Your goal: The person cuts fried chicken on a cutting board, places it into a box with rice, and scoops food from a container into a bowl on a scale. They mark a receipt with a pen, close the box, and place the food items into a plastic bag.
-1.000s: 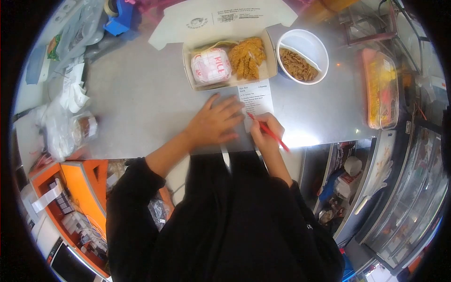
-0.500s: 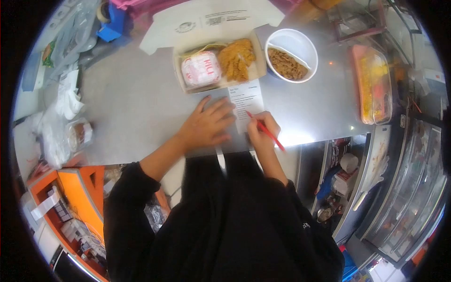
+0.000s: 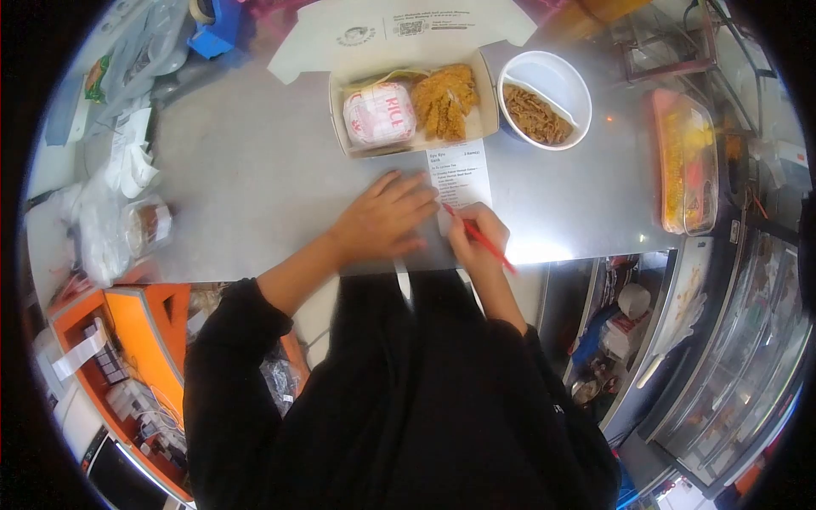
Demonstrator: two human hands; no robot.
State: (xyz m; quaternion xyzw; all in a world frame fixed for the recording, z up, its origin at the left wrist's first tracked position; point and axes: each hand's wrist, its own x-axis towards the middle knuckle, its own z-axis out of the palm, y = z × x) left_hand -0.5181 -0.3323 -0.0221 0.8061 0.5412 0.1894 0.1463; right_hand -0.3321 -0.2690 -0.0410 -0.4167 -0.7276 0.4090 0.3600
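My right hand (image 3: 480,240) grips a red pen (image 3: 490,246), its tip on a printed receipt (image 3: 460,172) that lies on the steel table. My left hand (image 3: 387,218) rests flat with fingers spread, fingertips at the receipt's left edge. Just beyond the receipt stands an open paper meal box (image 3: 416,146), its lid folded back. Inside it are a paper-wrapped rice pack (image 3: 379,116) on the left and a piece of fried chicken (image 3: 446,102) on the right. Right of the box is a round white bowl (image 3: 576,81) with a divider, holding shredded brown meat (image 3: 535,116) on one side.
A clear lidded container (image 3: 687,161) with yellow and red contents sits at the table's right edge. A blue tape dispenser (image 3: 217,31) stands at the back left. Plastic bags (image 3: 98,229) and a small clear tub (image 3: 146,225) lie along the left edge.
The view has shifted a little, so the box, bowl and receipt appear farther right. The pen tip stays on the receipt, and my left hand remains beside it.
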